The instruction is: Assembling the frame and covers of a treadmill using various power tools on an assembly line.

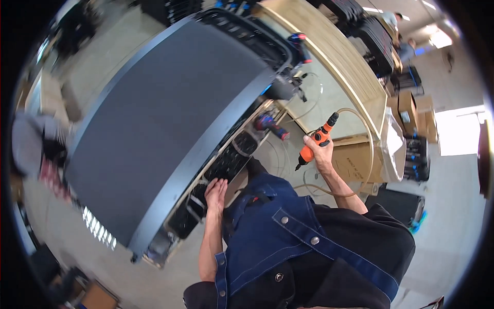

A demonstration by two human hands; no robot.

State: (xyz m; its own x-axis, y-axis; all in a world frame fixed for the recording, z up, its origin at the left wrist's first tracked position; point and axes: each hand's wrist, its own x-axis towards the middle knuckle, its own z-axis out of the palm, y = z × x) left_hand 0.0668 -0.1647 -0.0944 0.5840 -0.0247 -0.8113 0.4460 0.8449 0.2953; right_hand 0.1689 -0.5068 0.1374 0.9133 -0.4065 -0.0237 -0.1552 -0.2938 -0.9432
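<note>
My right hand [320,148] is wrapped round an orange and black power screwdriver [320,137], its dark bit pointing down to the left. A thin pale cord [371,149] loops from its other end. My left hand [216,193] reaches to the edge of a black parts tray [226,167] holding small dark pieces; its fingers are stretched out, and I make out nothing in them. Just beyond the trays lies a long dark grey panel with silver side rails [180,98], which looks like a treadmill deck. Its far end has a black frame [247,33].
A dark blue and red cordless drill [271,126] lies beside the trays; another red and black tool [302,49] stands by the black frame. A wooden-edged bench [355,87] runs along the right. Cardboard boxes [357,165] stand below it. Another person [32,139] is at the far left.
</note>
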